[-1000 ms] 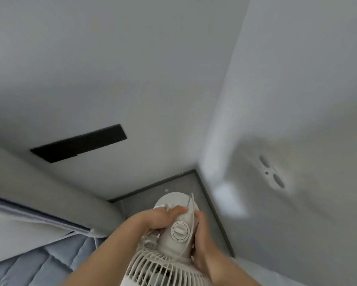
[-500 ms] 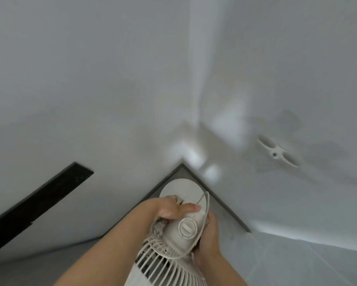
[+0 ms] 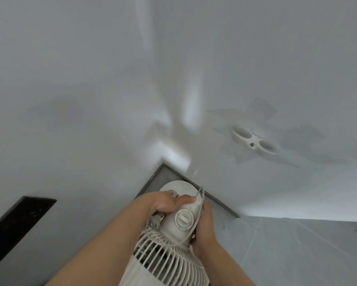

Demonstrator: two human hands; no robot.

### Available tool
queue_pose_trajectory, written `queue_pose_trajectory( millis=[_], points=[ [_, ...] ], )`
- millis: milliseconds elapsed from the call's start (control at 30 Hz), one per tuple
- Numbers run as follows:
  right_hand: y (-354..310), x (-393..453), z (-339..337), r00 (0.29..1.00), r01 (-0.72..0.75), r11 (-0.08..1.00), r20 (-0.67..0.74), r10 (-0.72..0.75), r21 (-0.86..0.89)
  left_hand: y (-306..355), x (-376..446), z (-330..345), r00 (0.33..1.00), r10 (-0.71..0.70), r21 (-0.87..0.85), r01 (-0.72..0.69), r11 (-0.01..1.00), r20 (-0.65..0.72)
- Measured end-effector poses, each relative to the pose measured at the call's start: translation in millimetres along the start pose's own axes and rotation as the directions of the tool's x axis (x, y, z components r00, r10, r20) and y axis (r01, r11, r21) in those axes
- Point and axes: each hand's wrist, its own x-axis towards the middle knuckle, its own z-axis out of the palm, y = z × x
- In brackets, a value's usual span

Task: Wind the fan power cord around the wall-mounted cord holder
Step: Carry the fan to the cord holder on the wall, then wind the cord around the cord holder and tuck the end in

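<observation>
A white standing fan [image 3: 169, 256] stands in the room's corner, seen from above, with a round dial [image 3: 184, 219] on its motor housing. My left hand [image 3: 166, 204] grips the top of the housing, thumb laid across it, over a bunched part of the cord. My right hand [image 3: 203, 228] holds the housing's right side. The thin white power cord [image 3: 200, 200] loops over the housing between both hands. The white two-lobed cord holder [image 3: 254, 143] is fixed on the right wall, above and right of my hands, with nothing wound on it.
Two white walls meet in a corner above the fan's round base [image 3: 179, 185]. A black shelf edge [image 3: 16, 226] juts from the left wall. Grey floor tiles [image 3: 297, 250] spread to the right, with a dark skirting [image 3: 221, 205] along the walls.
My view has swung right and nearer: the cord holder now sits larger and closer to centre, the black shelf slid to the lower left. Both hands keep their hold on the fan head.
</observation>
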Motion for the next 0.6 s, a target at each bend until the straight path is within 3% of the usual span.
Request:
queue_pose_trajectory(
  millis=[133,333,600],
  points=[
    [-11,2,-1,0.999,0.002,0.997,-0.041,-0.005,-0.077,7,-2,-5,1.000,0.001,-0.031,-0.001,1.000,-0.002],
    [-9,4,-4,0.994,-0.038,0.986,-0.111,0.020,-0.162,-1,-5,-13,0.991,-0.034,-0.106,0.020,0.994,-0.128],
    [-17,-4,-11,0.993,-0.069,0.978,-0.110,0.048,-0.196,14,-52,-26,0.884,0.016,-0.447,-0.252,0.858,-0.467]
  ],
)
